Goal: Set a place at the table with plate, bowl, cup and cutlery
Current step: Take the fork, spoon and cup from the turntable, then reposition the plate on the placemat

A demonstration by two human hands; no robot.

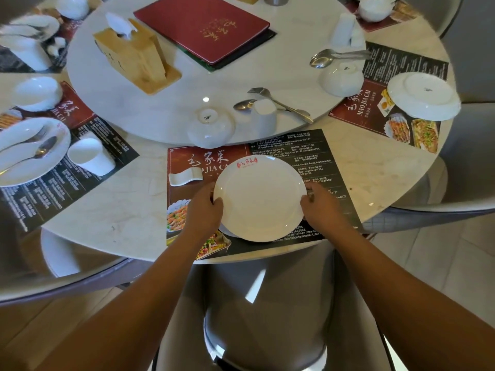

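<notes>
Fingers [218, 203] of the left hand [203, 212] and right hand [320, 207] pinch opposite rims of the plate [259, 199] on the placemat [332, 167] at the counter's [128, 210] near edge, while bowl [210, 128], cup [263, 117], fork [278, 103] and spoon [243, 104] wait unplaced beyond.

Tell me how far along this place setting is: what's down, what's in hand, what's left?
Done: the placemat is laid, with a small white rest on it. In hand: the left hand and right hand grip the plate by its rim over the placemat. Left: the upturned bowl, upturned cup, fork and spoon sit on the turntable.
</notes>
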